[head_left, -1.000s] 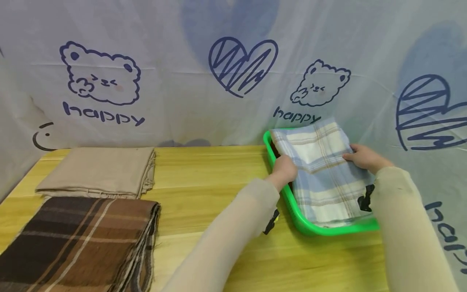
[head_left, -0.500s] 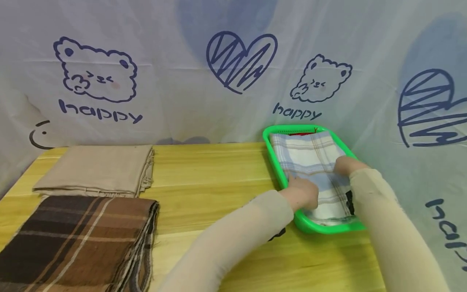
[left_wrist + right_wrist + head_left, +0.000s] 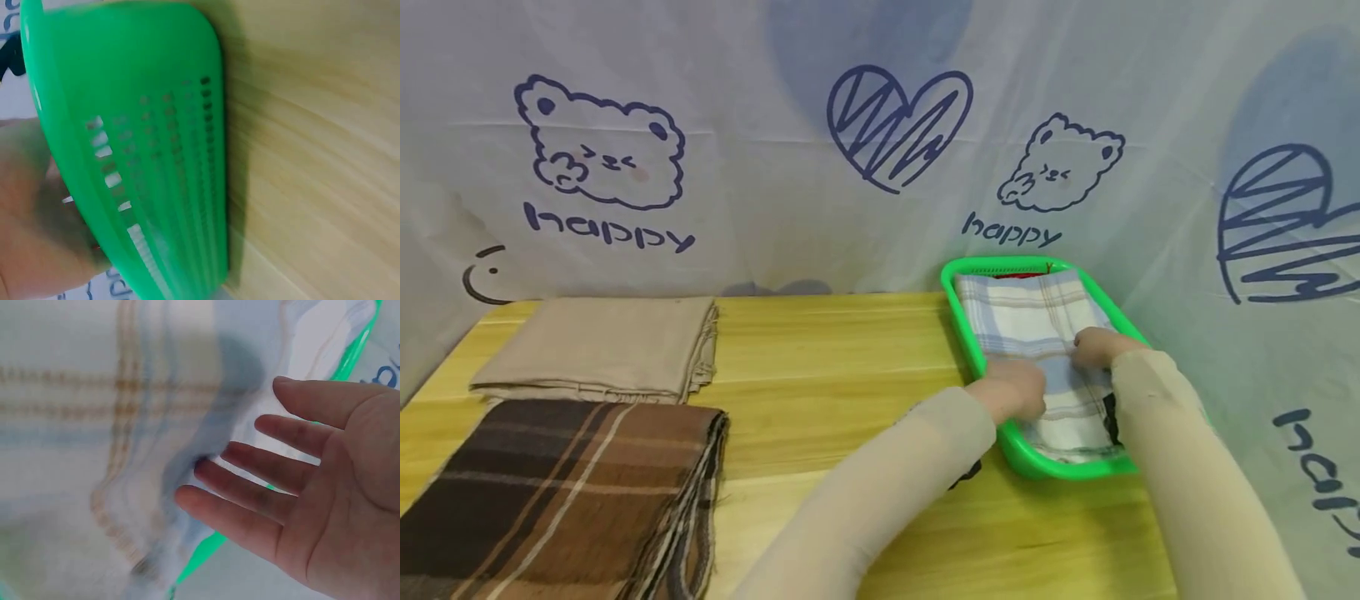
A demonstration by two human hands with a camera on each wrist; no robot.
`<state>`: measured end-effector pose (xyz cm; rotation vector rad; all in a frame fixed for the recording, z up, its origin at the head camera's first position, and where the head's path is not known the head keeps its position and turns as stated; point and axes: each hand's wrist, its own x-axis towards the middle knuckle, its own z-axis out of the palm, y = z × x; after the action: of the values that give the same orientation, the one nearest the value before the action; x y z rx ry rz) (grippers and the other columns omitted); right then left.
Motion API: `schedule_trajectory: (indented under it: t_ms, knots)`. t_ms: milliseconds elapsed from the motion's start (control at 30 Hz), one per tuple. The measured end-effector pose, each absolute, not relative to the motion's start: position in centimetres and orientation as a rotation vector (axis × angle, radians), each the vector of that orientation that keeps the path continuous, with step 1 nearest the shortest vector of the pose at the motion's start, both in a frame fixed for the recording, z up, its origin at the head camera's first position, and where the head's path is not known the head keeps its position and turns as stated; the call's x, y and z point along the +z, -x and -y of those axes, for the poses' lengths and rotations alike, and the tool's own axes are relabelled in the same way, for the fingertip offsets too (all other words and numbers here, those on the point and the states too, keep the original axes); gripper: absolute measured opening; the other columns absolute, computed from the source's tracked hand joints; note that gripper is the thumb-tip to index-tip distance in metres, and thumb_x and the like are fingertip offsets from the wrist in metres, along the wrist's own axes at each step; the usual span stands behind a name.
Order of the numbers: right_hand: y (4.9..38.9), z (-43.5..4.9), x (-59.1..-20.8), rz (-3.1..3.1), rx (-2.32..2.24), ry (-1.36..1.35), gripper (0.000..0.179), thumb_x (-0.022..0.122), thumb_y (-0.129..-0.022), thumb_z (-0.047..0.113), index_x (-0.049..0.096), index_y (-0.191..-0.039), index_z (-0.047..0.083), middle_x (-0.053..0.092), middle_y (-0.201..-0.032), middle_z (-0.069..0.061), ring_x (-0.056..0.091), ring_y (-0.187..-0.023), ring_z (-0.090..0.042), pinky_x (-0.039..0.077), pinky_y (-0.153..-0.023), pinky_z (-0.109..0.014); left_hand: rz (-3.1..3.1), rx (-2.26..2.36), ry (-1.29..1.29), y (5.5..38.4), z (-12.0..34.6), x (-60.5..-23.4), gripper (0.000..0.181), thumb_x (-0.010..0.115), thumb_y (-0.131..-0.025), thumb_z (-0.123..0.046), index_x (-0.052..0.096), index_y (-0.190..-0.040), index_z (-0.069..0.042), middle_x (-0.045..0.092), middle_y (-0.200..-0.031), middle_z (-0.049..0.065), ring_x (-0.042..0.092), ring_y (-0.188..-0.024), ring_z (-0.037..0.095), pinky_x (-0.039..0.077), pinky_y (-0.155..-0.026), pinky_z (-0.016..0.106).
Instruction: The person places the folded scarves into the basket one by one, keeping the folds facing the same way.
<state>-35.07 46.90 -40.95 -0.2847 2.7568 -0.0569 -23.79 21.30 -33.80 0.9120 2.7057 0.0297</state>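
A folded plaid cloth [image 3: 1030, 308] in white, pale blue and tan lies inside a green plastic basket [image 3: 961, 304] at the right of the head view. My left hand [image 3: 1013, 387] reaches over the basket's left rim and rests on the cloth, its fingertips hidden. In the left wrist view, that hand [image 3: 37, 219] shows behind the basket's perforated wall [image 3: 144, 75]. On the cloth's right side is my right hand [image 3: 1101, 346]. The right wrist view shows this hand [image 3: 325, 481] palm visible, fingers extended and spread beside the cloth's edge, nothing gripped.
A folded beige cloth [image 3: 602, 346] lies at the back left of the wooden table [image 3: 820, 358]. In front of it sits a folded brown and black plaid cloth [image 3: 572, 492]. A printed curtain [image 3: 752, 192] hangs behind the table and along its right side. Something red [image 3: 1018, 275] peeks out at the basket's back.
The plaid cloth, earlier raised between both hands over the basket, has come down flat inside it. Both hands have let go of its edges and moved inward onto it, then shifted only slightly.
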Motion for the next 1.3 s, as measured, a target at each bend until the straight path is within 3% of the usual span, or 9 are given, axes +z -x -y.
schedule_trajectory:
  t_ms: [133, 200, 300, 433, 700, 933, 1000, 1167, 1300]
  knots:
    - [31.1, -40.1, -34.9, -2.760, -0.118, 0.150, 0.025, 0.050, -0.086, 0.015, 0.058, -0.089, -0.009, 0.057, -0.079, -0.018, 0.052, -0.070, -0.028, 0.045, -0.063, -0.037, -2.877, 0.149, -0.913, 25.4, -19.6, -33.5, 0.021, 0.048, -0.094, -0.030, 0.064, -0.104, -0.021, 0.065, -0.107, -0.005, 0.061, -0.101, 0.013, 0.048, -0.089, 0.033]
    - [29.5, -36.9, -32.4, -2.781, -0.134, 0.130, 0.028, 0.049, -0.087, 0.014, 0.056, -0.093, -0.013, 0.058, -0.087, -0.025, 0.056, -0.079, -0.035, 0.047, -0.072, -0.042, -2.939, 0.227, -0.866, 26.3, -18.3, -33.1, 0.022, 0.048, -0.094, -0.028, 0.063, -0.108, -0.020, 0.065, -0.106, -0.005, 0.061, -0.099, 0.013, 0.049, -0.086, 0.032]
    - [28.5, -33.6, -30.2, -2.818, -0.163, 0.114, 0.040, 0.048, -0.091, 0.015, 0.051, -0.113, -0.018, 0.055, -0.114, -0.035, 0.053, -0.105, -0.046, 0.045, -0.090, -0.051, -3.012, 0.335, -0.801, 27.5, -15.9, -32.6, 0.023, 0.049, -0.092, -0.026, 0.064, -0.107, -0.018, 0.067, -0.105, -0.003, 0.063, -0.097, 0.014, 0.051, -0.078, 0.032]
    - [28.4, -30.0, -29.0, -2.863, -0.250, 0.165, 0.046, 0.046, -0.093, 0.019, 0.048, -0.125, -0.014, 0.050, -0.128, -0.032, 0.046, -0.118, -0.047, 0.040, -0.099, -0.054, -3.035, 0.494, -0.683, 29.0, -11.7, -32.4, 0.017, 0.050, -0.090, -0.021, 0.064, -0.096, -0.011, 0.067, -0.098, 0.002, 0.063, -0.087, 0.017, 0.051, -0.067, 0.031]
    - [29.4, -23.8, -29.0, -2.909, -0.381, 0.294, 0.041, 0.049, -0.094, 0.019, 0.053, -0.123, -0.009, 0.053, -0.129, -0.026, 0.051, -0.117, -0.041, 0.041, -0.099, -0.050, -3.008, 0.618, -0.384, 30.9, -3.1, -32.6, 0.034, 0.040, -0.095, -0.016, 0.056, -0.123, -0.007, 0.061, -0.123, 0.008, 0.058, -0.111, 0.025, 0.049, -0.092, 0.039]
    - [29.8, -19.1, -30.0, -2.883, -0.312, 0.398, 0.042, 0.049, -0.094, 0.022, 0.053, -0.125, -0.007, 0.055, -0.128, -0.024, 0.052, -0.118, -0.039, 0.040, -0.102, -0.048, -3.019, 0.631, -0.150, 31.4, 4.3, -33.1, 0.037, 0.040, -0.094, -0.017, 0.057, -0.126, -0.008, 0.061, -0.125, 0.010, 0.061, -0.104, 0.027, 0.052, -0.083, 0.041]
    - [29.9, -18.2, -30.5, -2.874, -0.287, 0.435, 0.042, 0.049, -0.093, 0.022, 0.053, -0.124, -0.007, 0.056, -0.126, -0.024, 0.052, -0.117, -0.039, 0.040, -0.102, -0.048, -3.016, 0.636, -0.101, 31.3, 6.2, -33.4, 0.034, 0.040, -0.094, -0.016, 0.059, -0.120, -0.006, 0.062, -0.119, 0.012, 0.062, -0.096, 0.026, 0.052, -0.076, 0.039]
    - [30.0, -16.7, -31.7, -2.828, -0.269, 0.471, 0.043, 0.049, -0.093, 0.023, 0.052, -0.125, -0.006, 0.055, -0.128, -0.023, 0.053, -0.117, -0.038, 0.041, -0.100, -0.047, -3.042, 0.621, 0.029, 30.9, 11.0, -34.3, 0.017, 0.041, -0.088, -0.014, 0.056, -0.087, -0.006, 0.060, -0.095, 0.012, 0.052, -0.079, 0.024, 0.045, -0.066, 0.037]
    - [29.9, -15.8, -32.4, -2.796, -0.270, 0.481, 0.043, 0.050, -0.094, 0.023, 0.052, -0.126, -0.005, 0.054, -0.130, -0.023, 0.052, -0.118, -0.037, 0.042, -0.099, -0.047, -3.041, 0.584, 0.137, 29.9, 15.0, -34.9, 0.018, 0.042, -0.090, -0.017, 0.054, -0.082, -0.005, 0.062, -0.098, 0.016, 0.058, -0.086, 0.029, 0.049, -0.072, 0.043]
